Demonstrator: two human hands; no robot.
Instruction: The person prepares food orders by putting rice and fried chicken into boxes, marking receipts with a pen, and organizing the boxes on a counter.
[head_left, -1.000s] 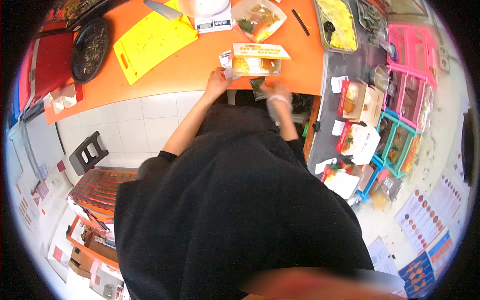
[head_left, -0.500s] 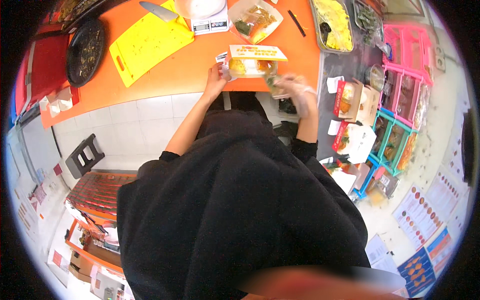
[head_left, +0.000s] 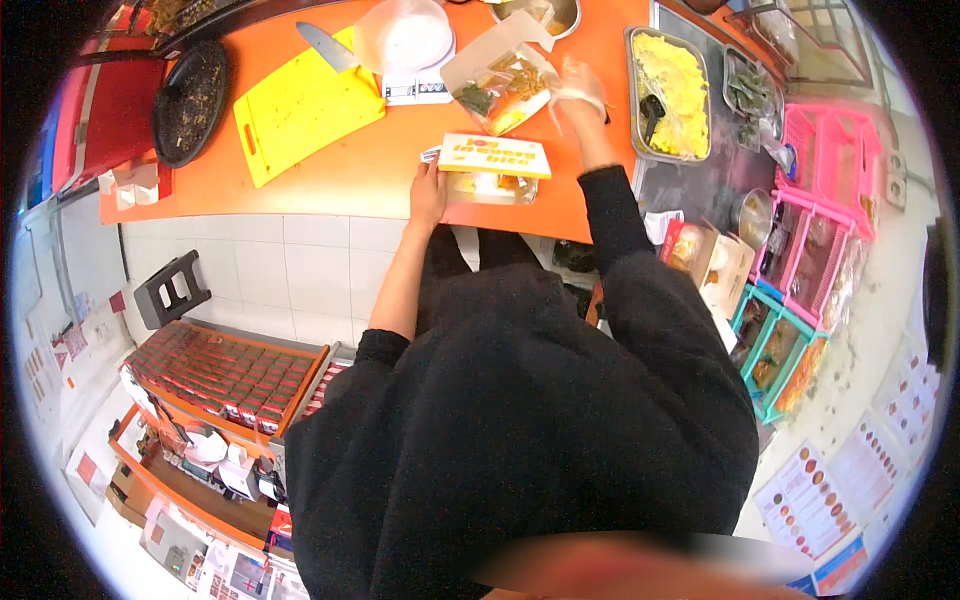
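Note:
At the table's near edge, my left hand (head_left: 428,192) grips the left end of a food box (head_left: 492,172) with a white and yellow top. Yellow and brown food shows through its clear front. Beyond the box, my right hand (head_left: 578,90), in a clear plastic glove, reaches out just right of an open paper box (head_left: 507,92). That box holds noodles, dark greens and something yellow. The right fingers are blurred, so what they hold, if anything, does not show.
A yellow cutting board (head_left: 305,115) with a knife (head_left: 325,45) lies left, beside a scale (head_left: 418,88) bearing a white bowl (head_left: 405,35). Rightward stand a tray of yellow food (head_left: 675,90), filled boxes (head_left: 705,262) and pink baskets (head_left: 830,170). A metal bowl (head_left: 565,18) sits at the back.
My right hand has left the closed box's right end and moved forward beside the open box. The greens seen near it are out of sight. My left hand stays on the box; the view has shifted.

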